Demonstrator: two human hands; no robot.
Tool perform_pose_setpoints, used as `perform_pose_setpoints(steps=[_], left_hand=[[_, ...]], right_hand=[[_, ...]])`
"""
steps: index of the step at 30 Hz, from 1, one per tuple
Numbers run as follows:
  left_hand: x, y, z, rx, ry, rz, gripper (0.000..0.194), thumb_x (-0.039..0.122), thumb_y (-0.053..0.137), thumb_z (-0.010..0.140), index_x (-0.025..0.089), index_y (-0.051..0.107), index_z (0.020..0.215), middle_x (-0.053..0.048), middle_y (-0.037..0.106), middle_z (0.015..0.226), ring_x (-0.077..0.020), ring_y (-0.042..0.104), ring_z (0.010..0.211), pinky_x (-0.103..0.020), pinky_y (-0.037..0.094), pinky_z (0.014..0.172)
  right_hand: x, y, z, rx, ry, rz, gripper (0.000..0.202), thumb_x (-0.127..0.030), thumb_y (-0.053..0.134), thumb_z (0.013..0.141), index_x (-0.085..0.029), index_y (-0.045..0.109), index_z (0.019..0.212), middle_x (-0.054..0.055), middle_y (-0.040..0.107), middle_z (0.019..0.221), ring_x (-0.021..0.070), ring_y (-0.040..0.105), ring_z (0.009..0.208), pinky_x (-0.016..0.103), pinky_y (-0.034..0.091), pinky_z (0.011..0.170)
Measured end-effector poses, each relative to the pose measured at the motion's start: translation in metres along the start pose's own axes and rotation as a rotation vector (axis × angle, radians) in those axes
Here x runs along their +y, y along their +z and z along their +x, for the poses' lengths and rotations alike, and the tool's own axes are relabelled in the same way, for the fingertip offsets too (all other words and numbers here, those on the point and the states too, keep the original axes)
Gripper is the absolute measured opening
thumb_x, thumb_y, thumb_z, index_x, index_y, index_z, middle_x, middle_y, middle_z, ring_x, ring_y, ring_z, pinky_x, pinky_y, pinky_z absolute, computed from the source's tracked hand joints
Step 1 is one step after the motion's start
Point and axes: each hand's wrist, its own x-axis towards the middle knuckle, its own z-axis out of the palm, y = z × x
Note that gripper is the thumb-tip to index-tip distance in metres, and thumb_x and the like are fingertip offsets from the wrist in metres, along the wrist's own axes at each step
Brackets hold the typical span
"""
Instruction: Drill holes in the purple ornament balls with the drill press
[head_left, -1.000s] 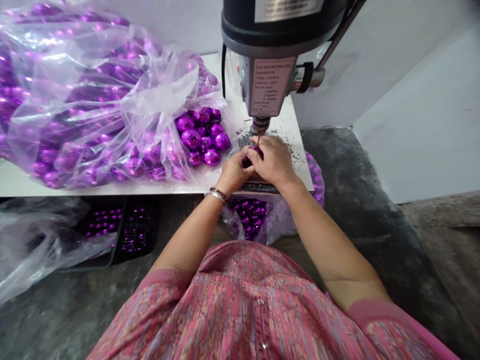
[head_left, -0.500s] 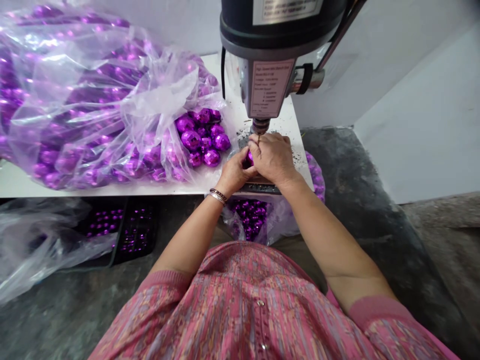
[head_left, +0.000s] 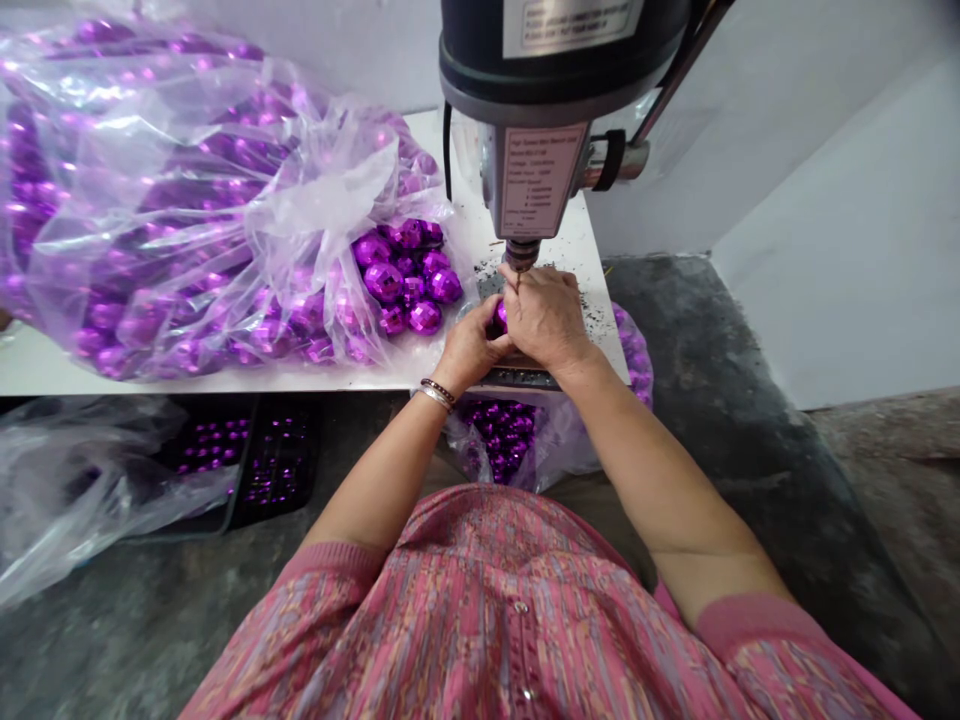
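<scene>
A shiny purple faceted ball (head_left: 501, 314) shows between my two hands, mostly covered by them. My left hand (head_left: 472, 345) is closed around its left side, thumb and fingers pressed to it. From the right, my right hand (head_left: 549, 312) curls over the ball, its fingers bent just under the chuck of a bench drill press (head_left: 536, 180). The thin drill bit comes down by the right fingers; whether it touches the ball is hidden. Just left of the hands, several loose purple balls (head_left: 409, 275) spill from the mouth of a clear plastic bag (head_left: 187, 200).
The bag covers much of the white table (head_left: 45, 360). Dark shavings lie around the drill base (head_left: 517, 378). Below the table edge hangs an open bag of purple balls (head_left: 502, 435). Dark crates (head_left: 274, 460) with purple pieces stand at lower left.
Hardly anything differs. Both hands stay at the ball under the drill, and the view has shifted very slightly.
</scene>
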Motion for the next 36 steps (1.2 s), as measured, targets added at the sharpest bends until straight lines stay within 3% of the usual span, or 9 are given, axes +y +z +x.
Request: perform_pose_setpoints(steps=[9,17,22,28,36], left_hand=[[0.0,0.0,0.0,-0.001,0.002,0.001,0.058,0.026,0.069,0.079,0.019,0.058,0.135,-0.008,0.072,0.115,-0.0214,0.064,0.101,-0.033,0.049,0.091],[0.002,-0.001,0.0,-0.018,-0.011,0.003,0.054,0.026,0.07,0.08,0.019,0.059,0.132,-0.008,0.072,0.114,-0.021,0.063,0.099,-0.033,0.049,0.091],[0.005,-0.003,-0.001,-0.003,-0.041,0.028,0.047,0.032,0.073,0.08,0.019,0.063,0.124,-0.006,0.072,0.106,-0.0205,0.063,0.093,-0.032,0.05,0.085],[0.012,-0.007,-0.002,-0.01,-0.063,0.038,0.05,0.033,0.078,0.077,0.018,0.063,0.122,-0.008,0.072,0.109,-0.0232,0.065,0.099,-0.033,0.05,0.089],[0.012,-0.006,-0.002,0.002,-0.033,0.015,0.044,0.03,0.075,0.079,0.017,0.063,0.12,-0.008,0.072,0.111,-0.0209,0.065,0.1,-0.03,0.049,0.088]], right_hand=[[0.0,-0.006,0.0,-0.059,0.006,-0.056,0.051,-0.035,0.021,0.099,-0.019,0.055,0.133,0.011,0.06,0.126,0.0232,0.05,0.126,0.043,0.033,0.111],[0.002,0.004,0.0,0.038,0.003,0.093,0.05,-0.038,0.026,0.099,-0.019,0.06,0.129,0.011,0.063,0.121,0.0215,0.053,0.12,0.043,0.036,0.109],[0.021,0.007,-0.006,0.078,0.001,0.197,0.056,-0.054,0.032,0.097,-0.02,0.06,0.131,0.008,0.066,0.117,0.0146,0.058,0.11,0.03,0.044,0.102],[0.044,0.009,-0.032,0.175,0.05,0.282,0.061,-0.054,0.02,0.099,-0.019,0.069,0.112,0.008,0.068,0.11,0.0112,0.06,0.104,0.027,0.048,0.097],[0.019,0.014,-0.029,0.218,0.071,0.277,0.043,-0.053,0.043,0.094,-0.024,0.069,0.114,0.005,0.065,0.118,0.0142,0.055,0.115,0.033,0.038,0.113]])
